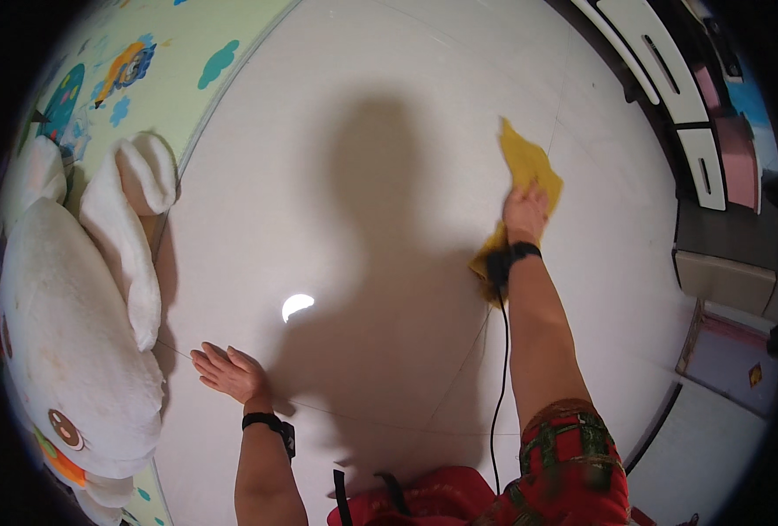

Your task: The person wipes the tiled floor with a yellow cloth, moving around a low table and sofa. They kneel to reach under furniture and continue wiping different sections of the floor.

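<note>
My right hand point(527, 209) lies over a yellow cloth point(539, 169) on the pale tiled floor point(422, 59). The cloth is rumpled and spreads out beyond my fingers and behind my wrist. A black strap device with a cable point(504, 368) is around that wrist. My left hand point(229, 373) holds nothing, its palm down and fingers slightly apart. I cannot tell whether it touches the floor. Left of it leans a large white plush rabbit point(80, 342) with long ears and brown eyes. A black band sits on my left wrist too.
Along the left runs a light green mat or panel point(185, 39) with cartoon prints. White drawers point(652, 59) with dark handles stand at the upper right, and a purple doormat-like panel point(724, 361) lies below them. A round light reflection and my shadow fall on the floor.
</note>
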`<act>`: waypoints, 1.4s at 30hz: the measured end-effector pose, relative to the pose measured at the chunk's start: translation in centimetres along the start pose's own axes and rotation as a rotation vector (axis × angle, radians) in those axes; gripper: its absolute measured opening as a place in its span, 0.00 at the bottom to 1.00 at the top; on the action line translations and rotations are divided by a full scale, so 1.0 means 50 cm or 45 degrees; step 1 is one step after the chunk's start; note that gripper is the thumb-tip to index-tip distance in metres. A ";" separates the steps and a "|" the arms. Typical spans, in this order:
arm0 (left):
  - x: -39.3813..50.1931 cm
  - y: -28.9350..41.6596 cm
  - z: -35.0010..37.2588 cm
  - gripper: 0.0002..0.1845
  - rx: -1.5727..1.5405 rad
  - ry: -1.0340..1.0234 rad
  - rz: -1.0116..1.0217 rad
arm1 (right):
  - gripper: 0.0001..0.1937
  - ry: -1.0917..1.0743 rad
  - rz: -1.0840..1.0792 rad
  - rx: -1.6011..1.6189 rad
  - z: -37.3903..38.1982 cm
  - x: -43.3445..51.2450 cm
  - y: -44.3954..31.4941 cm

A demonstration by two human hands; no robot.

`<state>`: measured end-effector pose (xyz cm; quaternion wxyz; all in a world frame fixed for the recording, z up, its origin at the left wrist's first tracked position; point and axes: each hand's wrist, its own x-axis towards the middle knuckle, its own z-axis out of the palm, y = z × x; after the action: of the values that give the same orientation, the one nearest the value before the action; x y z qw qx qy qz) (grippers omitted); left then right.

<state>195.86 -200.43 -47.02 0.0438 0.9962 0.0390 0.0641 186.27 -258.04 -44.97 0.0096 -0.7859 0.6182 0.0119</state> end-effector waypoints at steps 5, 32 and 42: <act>-0.001 -0.004 0.006 0.27 0.066 0.045 0.022 | 0.31 0.051 0.479 -0.001 -0.004 -0.088 0.258; 0.221 0.257 0.063 0.28 -0.337 0.086 0.664 | 0.27 0.224 0.101 -0.137 0.023 -0.129 0.373; 0.307 0.584 0.088 0.29 -0.031 -0.019 0.207 | 0.27 0.148 -0.038 -0.177 0.023 -0.098 0.416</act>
<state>213.70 -228.53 -46.75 0.0509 0.9960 -0.0430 0.0603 164.90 -258.16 -45.98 -0.0808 -0.7933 0.6034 0.0091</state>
